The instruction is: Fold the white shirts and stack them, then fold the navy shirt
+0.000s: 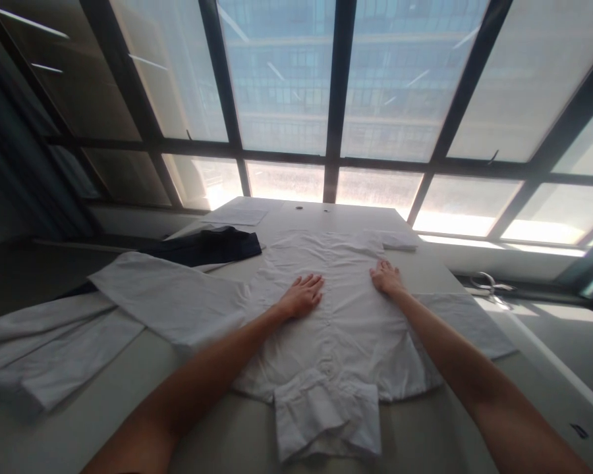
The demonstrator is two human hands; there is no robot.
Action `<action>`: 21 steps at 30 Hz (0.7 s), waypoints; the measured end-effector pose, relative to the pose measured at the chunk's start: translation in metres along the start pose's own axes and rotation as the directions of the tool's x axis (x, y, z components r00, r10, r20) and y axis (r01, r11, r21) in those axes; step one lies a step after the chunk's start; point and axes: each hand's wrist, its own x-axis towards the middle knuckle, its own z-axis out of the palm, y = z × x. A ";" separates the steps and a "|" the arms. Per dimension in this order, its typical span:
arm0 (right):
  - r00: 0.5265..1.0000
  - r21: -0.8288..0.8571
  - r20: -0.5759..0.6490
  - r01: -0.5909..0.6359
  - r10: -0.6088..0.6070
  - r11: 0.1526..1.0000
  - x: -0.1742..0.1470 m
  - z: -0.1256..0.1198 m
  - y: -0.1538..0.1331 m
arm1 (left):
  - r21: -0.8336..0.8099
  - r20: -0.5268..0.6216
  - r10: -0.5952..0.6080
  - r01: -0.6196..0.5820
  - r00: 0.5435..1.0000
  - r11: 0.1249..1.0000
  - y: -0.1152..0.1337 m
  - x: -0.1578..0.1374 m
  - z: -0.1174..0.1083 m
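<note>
You're apparently smoothing the white shirt (pixel 346 309) on the table's (pixel 360 214) middle, left hand (pixel 302 296) fingers slightly spread, right hand (pixel 386 278) fingers bent, any pinch unclear; creases are calling for outward strokes.

White table (pixel 356 214) beneath a white shirt (pixel 348 309), dark garment (pixel 207 245), other white cloth (pixel 172 296) and a pale sheet (pixel 241 216).

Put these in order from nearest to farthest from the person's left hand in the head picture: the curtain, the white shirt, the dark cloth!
1. White shirt: right under the left hand, touching it.
2. Dark cloth: off to the left, beyond the hand.
3. Curtain: way over at the far left.
</note>
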 end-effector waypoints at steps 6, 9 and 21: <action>0.980 0.079 -0.075 0.192 -0.186 0.978 -0.031 0.011 -0.093 | 0.010 -0.010 0.016 -0.016 1.000 1.000 -0.001 -0.001 0.001; 0.938 0.144 -0.077 0.345 -0.337 0.928 -0.053 0.020 -0.139 | 0.012 -0.009 0.024 -0.024 1.000 1.000 -0.001 -0.001 0.000; 0.969 0.062 -0.049 0.246 -0.243 0.967 -0.029 0.011 -0.046 | 0.003 -0.012 -0.007 0.007 1.000 1.000 -0.003 0.002 0.006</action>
